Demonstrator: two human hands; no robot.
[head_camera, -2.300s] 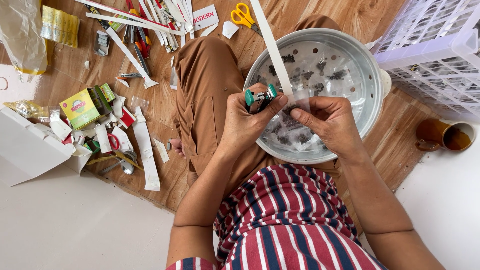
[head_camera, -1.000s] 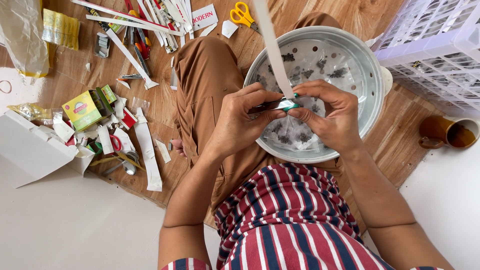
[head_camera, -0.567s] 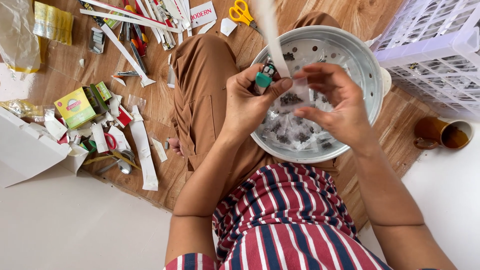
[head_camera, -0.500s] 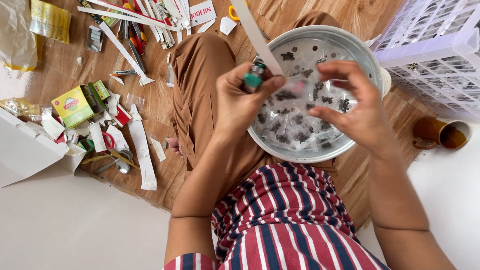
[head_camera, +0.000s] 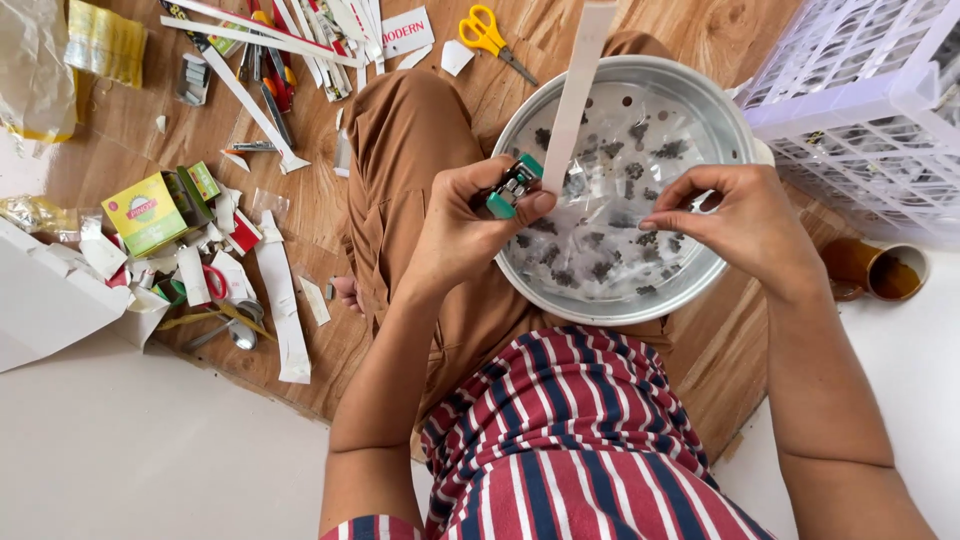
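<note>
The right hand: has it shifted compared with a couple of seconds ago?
Yes. The right hand has pulled away from the small stapler, moving right across the metal bowl toward its rim.

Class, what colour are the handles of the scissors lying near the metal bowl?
Yellow scissors, head view.

bright, even daylight, pretty soft shadows. mild glare on the metal steamer tray (head_camera: 715, 275). sharp overall, some wide-angle bending at edges.
</note>
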